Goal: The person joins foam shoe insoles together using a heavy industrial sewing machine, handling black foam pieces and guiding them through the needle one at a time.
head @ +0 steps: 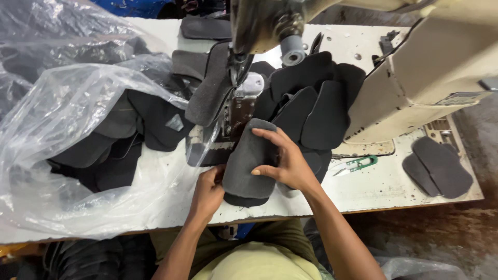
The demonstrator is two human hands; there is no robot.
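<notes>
Under the sewing machine (pixel 415 67), one grey felt piece (pixel 249 161) held by left hand (pixel 207 192) and right hand (pixel 288 161), one green snips (pixel 358 165).

Dark grey felt piece (pixel 249 161), cream sewing machine (pixel 415 78), green-handled snips (pixel 358 165), clear plastic bag (pixel 62 119), prob. off-white table (pixel 378 189)

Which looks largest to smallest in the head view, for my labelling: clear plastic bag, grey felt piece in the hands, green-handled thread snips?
1. Clear plastic bag
2. Grey felt piece held by both hands
3. Green-handled thread snips

The sewing machine (pixel 415 67) runs off the top edge – its needle hides behind hanging grey pieces (pixel 210 88).
</notes>
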